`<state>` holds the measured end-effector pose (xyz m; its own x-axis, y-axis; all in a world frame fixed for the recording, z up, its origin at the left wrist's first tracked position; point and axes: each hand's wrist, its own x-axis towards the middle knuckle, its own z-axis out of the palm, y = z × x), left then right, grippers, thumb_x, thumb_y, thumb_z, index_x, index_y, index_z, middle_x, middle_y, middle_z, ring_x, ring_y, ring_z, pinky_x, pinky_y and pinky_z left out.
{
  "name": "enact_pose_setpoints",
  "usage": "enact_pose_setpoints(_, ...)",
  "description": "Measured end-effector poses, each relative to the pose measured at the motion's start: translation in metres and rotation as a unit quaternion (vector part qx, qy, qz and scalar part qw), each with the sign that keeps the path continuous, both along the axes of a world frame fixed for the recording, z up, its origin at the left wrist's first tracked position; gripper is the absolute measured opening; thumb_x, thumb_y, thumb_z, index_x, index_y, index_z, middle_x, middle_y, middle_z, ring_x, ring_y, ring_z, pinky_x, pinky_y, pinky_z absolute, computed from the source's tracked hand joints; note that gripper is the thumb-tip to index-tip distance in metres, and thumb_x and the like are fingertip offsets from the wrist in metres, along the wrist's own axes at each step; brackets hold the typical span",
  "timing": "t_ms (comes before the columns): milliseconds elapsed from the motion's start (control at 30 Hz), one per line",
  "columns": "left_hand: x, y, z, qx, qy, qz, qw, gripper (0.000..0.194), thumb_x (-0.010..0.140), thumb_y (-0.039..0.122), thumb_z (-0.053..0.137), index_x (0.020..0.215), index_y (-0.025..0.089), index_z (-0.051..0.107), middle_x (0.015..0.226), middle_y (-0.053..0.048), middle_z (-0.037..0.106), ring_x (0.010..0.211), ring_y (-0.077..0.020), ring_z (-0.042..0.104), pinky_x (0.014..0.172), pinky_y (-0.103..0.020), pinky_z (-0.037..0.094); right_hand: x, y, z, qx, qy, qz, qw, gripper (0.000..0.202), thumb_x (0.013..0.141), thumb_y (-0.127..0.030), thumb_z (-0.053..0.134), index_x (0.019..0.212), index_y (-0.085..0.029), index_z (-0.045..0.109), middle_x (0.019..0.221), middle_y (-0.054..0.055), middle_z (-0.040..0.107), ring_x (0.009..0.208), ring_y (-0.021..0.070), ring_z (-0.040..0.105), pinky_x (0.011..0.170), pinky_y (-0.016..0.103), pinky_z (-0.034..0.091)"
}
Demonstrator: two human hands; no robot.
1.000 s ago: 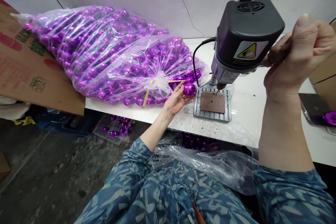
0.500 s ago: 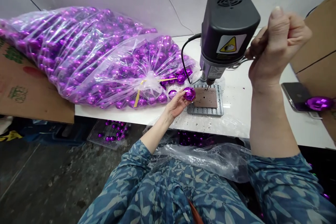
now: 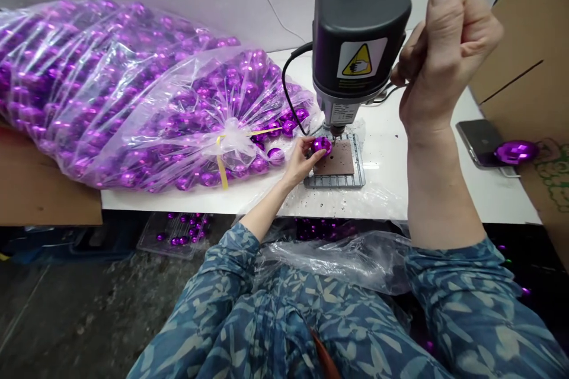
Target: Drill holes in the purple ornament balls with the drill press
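Between the thumb and fingers of my left hand [image 3: 301, 160] is a shiny purple faceted ball [image 3: 321, 145]. It is held over the left part of a brown board [image 3: 340, 161], close beside the drill bit. The board has a small dark hole and lies on a grey slotted metal base [image 3: 359, 180]. Above it stands a black drill press [image 3: 360, 23] with a yellow warning label. My right hand [image 3: 448, 53] is closed in a fist at the right of the drill head, around what looks like its feed lever; the grip itself is hidden by my fingers.
A large clear bag [image 3: 133, 89] full of purple balls fills the left of the white table [image 3: 386, 183]. A phone [image 3: 478, 141] and another purple faceted piece [image 3: 516, 152] lie at the right, by a cardboard box [image 3: 524, 71]. Dark shavings dot the table.
My left hand has brought the purple ball from the board's left edge in towards the drill bit, and its fingers have turned over it. My right hand stays at the lever. The camera view has shifted.
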<state>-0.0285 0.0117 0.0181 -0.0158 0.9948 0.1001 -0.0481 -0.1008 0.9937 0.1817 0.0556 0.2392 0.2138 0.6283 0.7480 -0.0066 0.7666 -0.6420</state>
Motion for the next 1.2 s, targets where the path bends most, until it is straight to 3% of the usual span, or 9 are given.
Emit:
enact_pose_setpoints(200, 0.0, 0.01, -0.021, 0.053, 0.04, -0.034, 0.997, 0.06, 0.094, 0.065, 0.096, 0.129, 0.026, 0.065, 0.13, -0.011, 0.079, 0.131, -0.0298, 0.077, 0.121, -0.049, 0.059, -0.004, -0.004, 0.002, 0.006, 0.001, 0.003, 1.0, 0.078, 0.077, -0.091, 0.068, 0.07, -0.024, 0.028, 0.051, -0.008, 0.033, 0.042, 0.0041, 0.031, 0.041, 0.029, 0.027)
enact_pose_setpoints(333, 0.005, 0.013, -0.026, 0.057, 0.057, -0.048, 0.996, 0.063, 0.094, 0.067, 0.096, 0.131, 0.027, 0.064, 0.134, -0.012, 0.077, 0.131, -0.03, 0.076, 0.124, -0.051, 0.058, -0.007, -0.006, 0.004, 0.003, 0.014, 0.005, 1.0, 0.081, 0.074, -0.092, 0.07, 0.07, -0.024, 0.025, 0.05, -0.008, 0.032, 0.041, 0.005, 0.033, 0.041, 0.03, 0.026)
enact_pose_setpoints(467, 0.013, 0.009, -0.019, 0.056, 0.054, -0.051, 0.996, 0.059, 0.091, 0.061, 0.099, 0.128, 0.028, 0.067, 0.134, -0.009, 0.075, 0.133, -0.0308, 0.074, 0.129, -0.052, 0.054, -0.006, -0.006, 0.004, -0.001, 0.008, -0.001, 1.0, 0.083, 0.072, -0.096, 0.066, 0.071, -0.024, 0.025, 0.05, -0.009, 0.033, 0.041, 0.0047, 0.033, 0.041, 0.031, 0.026)
enact_pose_setpoints(667, 0.024, -0.007, 0.007, 0.027, 0.042, -0.055, 0.997, 0.056, 0.075, 0.03, 0.109, 0.122, 0.03, 0.078, 0.142, -0.009, 0.077, 0.168, -0.0395, 0.051, 0.15, -0.06, 0.029, -0.004, -0.003, 0.002, 0.011, -0.005, -0.006, 1.0, 0.078, 0.078, -0.092, 0.065, 0.073, -0.025, 0.025, 0.05, -0.009, 0.03, 0.041, 0.0048, 0.034, 0.04, 0.029, 0.027)
enact_pose_setpoints(833, 0.026, -0.017, 0.022, -0.016, -0.006, -0.055, 0.998, 0.056, 0.073, 0.022, 0.108, 0.121, 0.028, 0.081, 0.141, -0.01, 0.078, 0.158, -0.038, 0.063, 0.147, -0.057, 0.037, -0.005, -0.004, 0.002, 0.014, -0.003, -0.016, 1.0, 0.081, 0.077, -0.094, 0.065, 0.073, -0.026, 0.022, 0.05, -0.009, 0.028, 0.041, 0.0057, 0.034, 0.041, 0.03, 0.027)
enact_pose_setpoints(1000, 0.026, -0.016, 0.015, 0.02, 0.016, -0.074, 0.997, 0.058, 0.076, 0.034, 0.108, 0.127, 0.029, 0.079, 0.152, -0.01, 0.077, 0.158, -0.0376, 0.063, 0.148, -0.058, 0.037, -0.005, -0.006, 0.004, 0.013, -0.008, -0.019, 1.0, 0.082, 0.076, -0.094, 0.066, 0.073, -0.025, 0.022, 0.051, -0.01, 0.027, 0.042, 0.0047, 0.035, 0.041, 0.028, 0.025)
enact_pose_setpoints(1200, 0.027, -0.011, 0.005, 0.007, 0.029, -0.058, 0.998, 0.06, 0.073, 0.032, 0.109, 0.125, 0.028, 0.078, 0.136, -0.01, 0.08, 0.141, -0.0376, 0.072, 0.141, -0.061, 0.046, -0.011, -0.016, 0.005, 0.017, 0.019, -0.006, 1.0, 0.081, 0.075, -0.085, 0.072, 0.07, -0.024, 0.019, 0.049, -0.009, 0.03, 0.04, 0.0037, 0.035, 0.041, 0.027, 0.023)
